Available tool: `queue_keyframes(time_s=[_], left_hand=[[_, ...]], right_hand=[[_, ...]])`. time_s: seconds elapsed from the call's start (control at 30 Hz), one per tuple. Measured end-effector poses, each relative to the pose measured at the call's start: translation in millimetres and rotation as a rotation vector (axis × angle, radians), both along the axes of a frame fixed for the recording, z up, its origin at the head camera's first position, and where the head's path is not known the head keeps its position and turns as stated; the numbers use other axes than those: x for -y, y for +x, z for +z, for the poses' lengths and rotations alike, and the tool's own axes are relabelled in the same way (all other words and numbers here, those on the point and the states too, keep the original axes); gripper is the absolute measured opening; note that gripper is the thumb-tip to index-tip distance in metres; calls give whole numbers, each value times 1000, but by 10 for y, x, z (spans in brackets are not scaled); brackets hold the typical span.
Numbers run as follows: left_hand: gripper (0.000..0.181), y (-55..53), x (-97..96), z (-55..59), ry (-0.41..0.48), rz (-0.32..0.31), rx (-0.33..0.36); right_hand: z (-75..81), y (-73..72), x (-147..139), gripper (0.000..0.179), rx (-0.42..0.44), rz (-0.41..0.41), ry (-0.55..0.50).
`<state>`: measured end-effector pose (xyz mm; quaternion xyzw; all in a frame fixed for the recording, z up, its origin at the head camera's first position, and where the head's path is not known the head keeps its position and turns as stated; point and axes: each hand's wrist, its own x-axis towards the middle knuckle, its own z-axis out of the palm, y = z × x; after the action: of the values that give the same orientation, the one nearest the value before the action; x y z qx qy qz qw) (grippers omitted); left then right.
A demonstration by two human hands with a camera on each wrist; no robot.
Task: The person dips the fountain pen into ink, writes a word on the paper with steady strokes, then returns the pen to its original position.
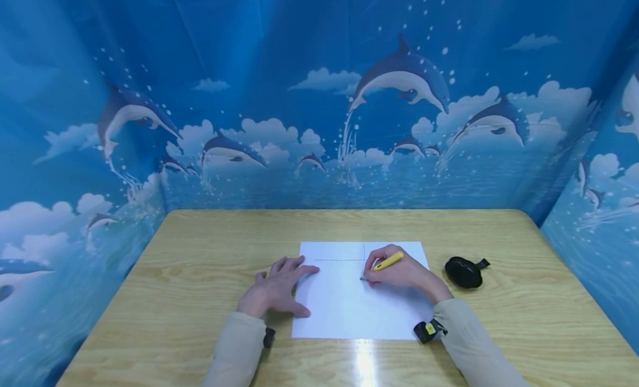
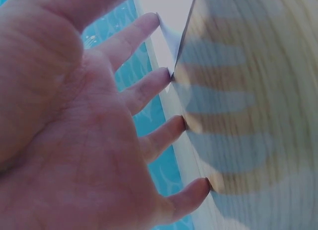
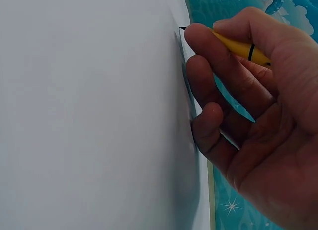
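A white sheet of paper (image 1: pixel 344 315) lies on the wooden table, bearing a thin dark horizontal line (image 1: pixel 336 260) near its top and a vertical line (image 1: pixel 364 251) that crosses it. My right hand (image 1: pixel 401 273) pinches a yellow pen (image 1: pixel 388 261) between thumb and fingers, its tip on the paper just below the vertical line. In the right wrist view the pen (image 3: pixel 238 47) has a black ring, and the other fingers curl loosely against the sheet. The left hand (image 1: pixel 275 290) rests with spread fingers over the paper's left edge; its fingertips touch the paper and tabletop in the left wrist view.
To the right of the paper sits a small black oval object (image 1: pixel 464 272) with a short tab. A blue dolphin-printed curtain (image 1: pixel 299 171) hangs behind the wooden table (image 1: pixel 199 254) and along its sides. A dark device (image 1: pixel 425 331) is strapped at the right wrist.
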<state>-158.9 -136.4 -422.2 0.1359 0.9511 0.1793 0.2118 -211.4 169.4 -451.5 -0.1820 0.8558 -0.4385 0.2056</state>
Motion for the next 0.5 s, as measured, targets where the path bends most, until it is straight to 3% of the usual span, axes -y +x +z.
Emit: queue_keyframes(time_s=[0.5], left_hand=[[86, 4, 0, -1, 7, 7, 3]], right_hand=[[-2, 66, 48, 8, -22, 66, -30]])
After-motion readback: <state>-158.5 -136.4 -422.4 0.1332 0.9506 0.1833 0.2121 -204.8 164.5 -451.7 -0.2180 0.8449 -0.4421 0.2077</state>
